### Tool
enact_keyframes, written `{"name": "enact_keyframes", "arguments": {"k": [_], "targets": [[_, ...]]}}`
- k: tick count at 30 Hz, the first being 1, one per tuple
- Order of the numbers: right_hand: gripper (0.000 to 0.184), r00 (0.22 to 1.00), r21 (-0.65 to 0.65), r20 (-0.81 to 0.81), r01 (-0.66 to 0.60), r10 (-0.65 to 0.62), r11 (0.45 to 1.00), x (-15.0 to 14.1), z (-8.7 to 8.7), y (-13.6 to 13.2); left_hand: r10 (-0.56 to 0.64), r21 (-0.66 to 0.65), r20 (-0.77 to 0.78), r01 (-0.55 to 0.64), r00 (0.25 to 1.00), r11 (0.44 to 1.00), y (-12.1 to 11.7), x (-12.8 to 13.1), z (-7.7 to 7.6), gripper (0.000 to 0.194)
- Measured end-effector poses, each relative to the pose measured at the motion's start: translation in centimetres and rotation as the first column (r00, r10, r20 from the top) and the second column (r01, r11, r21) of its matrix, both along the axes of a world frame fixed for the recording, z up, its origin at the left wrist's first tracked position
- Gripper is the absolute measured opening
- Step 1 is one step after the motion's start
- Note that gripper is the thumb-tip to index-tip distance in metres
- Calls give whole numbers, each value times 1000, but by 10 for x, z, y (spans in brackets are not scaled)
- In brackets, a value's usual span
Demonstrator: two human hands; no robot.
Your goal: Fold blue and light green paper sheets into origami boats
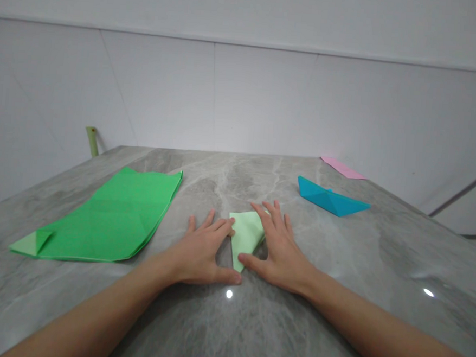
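Two Hands Frame Pale Folded Paper on Marbled Desk

In the head camera's view, two bare hands flank a pale green folded paper (245, 233) lying midway between the left and right edges of a grey marbled desk (211, 329); the left hand (202, 252) is spread, its fingertips at the paper's left side and its thumb near the lower point; the right hand (279, 252) is likewise spread, its thumb by the paper's lower right side and its fingers angled over the upper right corner; neither hand pinches the paper.

Toward the desk's left edge lies a stack of bright green sheets (117, 213), its near left corner turned over to show a lighter face; toward the right edge, beyond the right hand, rests a blue folded-paper boat (332, 198); a pink paper (344, 168) lies at the far right corner; a pale wall (248, 92) rises behind the far edge.
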State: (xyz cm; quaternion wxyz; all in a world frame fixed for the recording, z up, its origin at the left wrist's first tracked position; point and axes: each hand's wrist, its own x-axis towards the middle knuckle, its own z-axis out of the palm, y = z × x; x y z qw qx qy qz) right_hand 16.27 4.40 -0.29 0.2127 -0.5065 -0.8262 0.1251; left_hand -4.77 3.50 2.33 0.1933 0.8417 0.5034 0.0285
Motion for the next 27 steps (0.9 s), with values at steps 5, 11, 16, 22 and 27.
{"name": "enact_keyframes", "arguments": {"k": [5, 11, 16, 22, 27], "targets": [[102, 999, -7, 23, 24, -24, 1000, 0, -4, 1, -23, -6, 16, 23, 1000, 1000, -2, -1, 2, 75], [100, 999, 12, 37, 14, -15, 1000, -1, -6, 4, -13, -1, 15, 13, 1000, 1000, -1, -1, 0, 68], [102, 998, -5, 58, -38, 38, 999, -2, -4, 1, -12, -21, 13, 13, 1000, 1000, -1, 0, 2, 83], [103, 995, -13, 66, -70, 71, 997, -1, -4, 0, -18, 2, 10, 18, 1000, 1000, -1, -2, 2, 98], [101, 996, -13, 61, -64, 65, 998, -2, -2, -1, -19, -10, 17, 19, 1000, 1000, -2, -3, 3, 99]]}}
